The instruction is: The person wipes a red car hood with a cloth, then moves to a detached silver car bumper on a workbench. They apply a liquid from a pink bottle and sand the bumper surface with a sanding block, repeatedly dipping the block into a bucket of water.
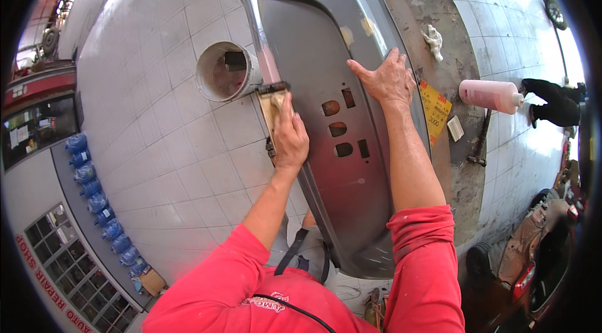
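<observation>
A long grey car body panel lies lengthwise before me, with several cut-out openings in its middle and patches of pinkish and yellowish filler. At its left edge my left hand is closed on a long, narrow hand sander with dark clamps at its ends. The sander lies along the edge, just below a pink filler strip; its underside is hidden. My right hand rests on the panel's right side, fingers spread, holding nothing.
Left of the panel stands a white bucket with a dark block in it. On the stained board at right are a yellow sandpaper sheet, a crumpled white rag and a small pale block. A pink bottle is beyond.
</observation>
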The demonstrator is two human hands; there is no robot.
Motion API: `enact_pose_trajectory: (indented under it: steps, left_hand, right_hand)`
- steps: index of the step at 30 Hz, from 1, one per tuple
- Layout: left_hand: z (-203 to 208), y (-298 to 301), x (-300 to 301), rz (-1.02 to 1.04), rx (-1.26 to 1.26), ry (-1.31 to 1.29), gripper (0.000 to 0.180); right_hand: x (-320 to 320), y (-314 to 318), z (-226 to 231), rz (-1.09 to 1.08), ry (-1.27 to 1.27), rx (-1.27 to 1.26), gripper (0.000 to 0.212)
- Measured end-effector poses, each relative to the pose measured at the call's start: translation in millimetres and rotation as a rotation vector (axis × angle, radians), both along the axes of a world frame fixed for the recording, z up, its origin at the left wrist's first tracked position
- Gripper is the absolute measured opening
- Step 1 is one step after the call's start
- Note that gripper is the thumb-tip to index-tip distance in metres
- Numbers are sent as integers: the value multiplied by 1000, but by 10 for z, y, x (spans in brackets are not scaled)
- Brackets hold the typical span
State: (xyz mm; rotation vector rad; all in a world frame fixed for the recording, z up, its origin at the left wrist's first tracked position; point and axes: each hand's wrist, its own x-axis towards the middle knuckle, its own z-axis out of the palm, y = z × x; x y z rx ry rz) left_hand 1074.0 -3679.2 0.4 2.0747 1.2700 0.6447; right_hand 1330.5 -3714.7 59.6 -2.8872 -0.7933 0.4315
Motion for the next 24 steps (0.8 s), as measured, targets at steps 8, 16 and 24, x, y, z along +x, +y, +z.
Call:
enact_pose_trajectory:
  steps: [8,16,24]
  left_hand:
    - [-73,1601,609,93,100,253,48]
    - [-38,157,238,-5,37,149,51]
    - [-86,1368,714,52,-29,257,59]
  right_hand:
    - [-34,69,65,26,151,75,124]
    - [80,-44,-53,-29,104,54,124]
    - [-1,52,129,-5,90,-1,128]
